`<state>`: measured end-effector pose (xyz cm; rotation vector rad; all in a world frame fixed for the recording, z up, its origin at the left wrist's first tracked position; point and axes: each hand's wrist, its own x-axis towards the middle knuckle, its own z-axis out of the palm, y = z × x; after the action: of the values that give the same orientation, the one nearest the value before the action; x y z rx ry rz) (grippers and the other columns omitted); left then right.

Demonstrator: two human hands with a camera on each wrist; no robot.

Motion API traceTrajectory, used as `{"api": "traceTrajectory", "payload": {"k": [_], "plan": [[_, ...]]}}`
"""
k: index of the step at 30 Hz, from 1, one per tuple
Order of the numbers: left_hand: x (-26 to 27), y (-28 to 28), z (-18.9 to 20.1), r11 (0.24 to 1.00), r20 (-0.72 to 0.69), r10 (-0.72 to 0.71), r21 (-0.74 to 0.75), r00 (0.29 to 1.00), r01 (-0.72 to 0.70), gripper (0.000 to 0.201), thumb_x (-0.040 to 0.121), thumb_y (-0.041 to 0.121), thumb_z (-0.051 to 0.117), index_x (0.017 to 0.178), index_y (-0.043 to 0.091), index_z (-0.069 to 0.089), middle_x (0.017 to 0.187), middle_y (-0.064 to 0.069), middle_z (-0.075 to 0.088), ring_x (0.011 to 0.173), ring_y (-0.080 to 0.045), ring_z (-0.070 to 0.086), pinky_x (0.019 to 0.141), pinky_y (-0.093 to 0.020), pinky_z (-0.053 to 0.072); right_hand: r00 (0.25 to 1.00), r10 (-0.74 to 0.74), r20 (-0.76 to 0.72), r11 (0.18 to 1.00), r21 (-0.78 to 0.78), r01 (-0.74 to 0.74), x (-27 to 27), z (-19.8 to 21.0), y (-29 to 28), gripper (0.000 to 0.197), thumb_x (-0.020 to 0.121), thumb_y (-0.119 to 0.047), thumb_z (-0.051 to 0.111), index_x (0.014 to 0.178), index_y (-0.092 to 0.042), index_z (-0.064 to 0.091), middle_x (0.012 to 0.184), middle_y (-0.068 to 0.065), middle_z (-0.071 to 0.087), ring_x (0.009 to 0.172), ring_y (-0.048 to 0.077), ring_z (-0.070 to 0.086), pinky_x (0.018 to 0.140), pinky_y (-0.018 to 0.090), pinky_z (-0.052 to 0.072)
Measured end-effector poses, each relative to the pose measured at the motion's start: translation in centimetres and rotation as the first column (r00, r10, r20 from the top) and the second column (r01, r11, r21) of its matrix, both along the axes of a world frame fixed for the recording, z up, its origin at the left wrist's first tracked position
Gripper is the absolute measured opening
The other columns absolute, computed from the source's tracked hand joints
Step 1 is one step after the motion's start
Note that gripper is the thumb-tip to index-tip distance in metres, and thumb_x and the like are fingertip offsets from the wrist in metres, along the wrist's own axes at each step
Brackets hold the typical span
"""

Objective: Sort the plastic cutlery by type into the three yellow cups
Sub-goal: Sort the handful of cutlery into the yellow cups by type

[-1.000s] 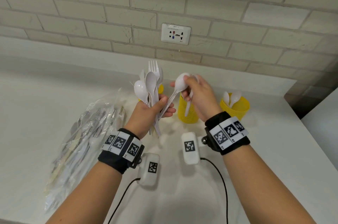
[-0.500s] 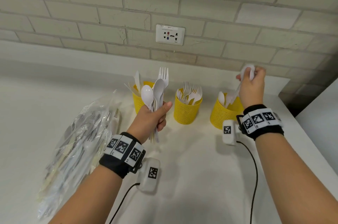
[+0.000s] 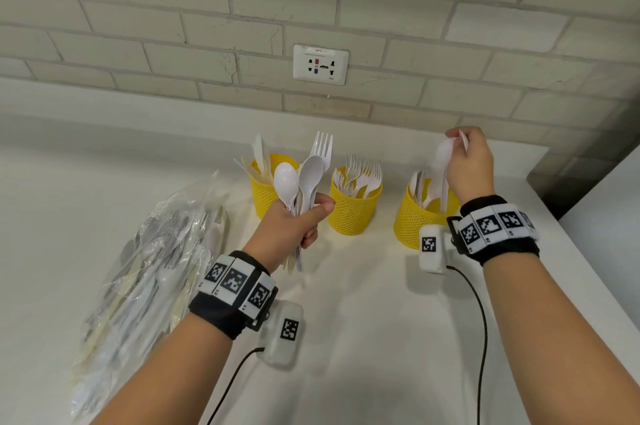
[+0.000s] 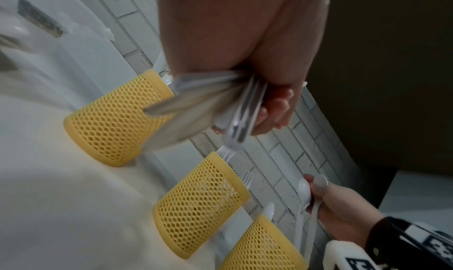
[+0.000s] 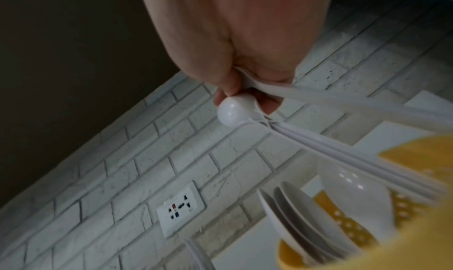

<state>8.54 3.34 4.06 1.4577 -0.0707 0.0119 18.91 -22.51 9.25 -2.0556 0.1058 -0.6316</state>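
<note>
Three yellow mesh cups stand in a row on the white counter: the left cup (image 3: 263,189) holds knives, the middle cup (image 3: 353,213) holds forks, the right cup (image 3: 415,223) holds spoons. My left hand (image 3: 294,220) grips a bunch of white cutlery (image 3: 301,178), spoons and a fork, upright in front of the left cup. My right hand (image 3: 467,161) pinches white spoons (image 3: 443,154) by their bowls above the right cup, their handles reaching down into it. In the right wrist view the spoons (image 5: 235,109) slant into the right cup (image 5: 404,216).
A clear plastic bag (image 3: 138,268) with more cutlery lies on the counter at the left. A brick wall with a socket (image 3: 320,64) stands behind the cups. The counter's right edge (image 3: 588,279) drops off just past the right cup.
My right hand carried the spoons from beside the left hand's bunch to above the right cup and lowered their handles into it. The left hand kept its bunch and sank a little.
</note>
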Motion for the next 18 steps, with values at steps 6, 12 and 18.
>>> {"api": "traceTrajectory", "payload": {"k": [6,12,18], "plan": [[-0.3,0.1,0.0,1.0,-0.011,-0.001,0.012,1.0,0.001,0.006,0.089,0.011,0.063,0.083,0.01,0.064,0.05,-0.003,0.035,0.043,-0.016,0.034,0.044,-0.024,0.033,0.985,0.103,0.136,0.988,0.1,-0.117,0.2,1.4,1.1,0.023,0.096,-0.005,0.034,0.1,-0.018,0.052,0.103,0.0,0.052,0.096,0.013,0.048,0.072,0.002,0.039],[-0.6,0.3,0.0,1.0,-0.014,0.007,0.013,1.0,-0.007,0.006,0.088,0.011,0.065,0.082,0.011,0.064,0.054,-0.006,0.036,0.044,-0.015,0.035,0.044,-0.023,0.034,0.991,0.129,-0.019,0.983,0.132,-0.126,0.6,-2.3,1.4,0.029,0.093,-0.001,0.035,0.104,-0.018,0.055,0.107,0.008,0.056,0.096,0.02,0.051,0.085,0.026,0.041],[-0.8,0.1,0.1,0.997,-0.003,-0.009,0.082,1.0,0.009,0.003,0.085,0.014,0.069,0.087,0.013,0.067,0.056,-0.003,0.046,0.046,-0.016,0.038,0.047,-0.024,0.037,0.999,0.034,-0.024,0.978,-0.204,-0.038,-0.7,-3.6,2.6,0.028,0.086,-0.024,0.063,0.113,-0.016,0.062,0.118,0.01,0.054,0.107,0.02,0.053,0.092,0.021,0.035]]}}
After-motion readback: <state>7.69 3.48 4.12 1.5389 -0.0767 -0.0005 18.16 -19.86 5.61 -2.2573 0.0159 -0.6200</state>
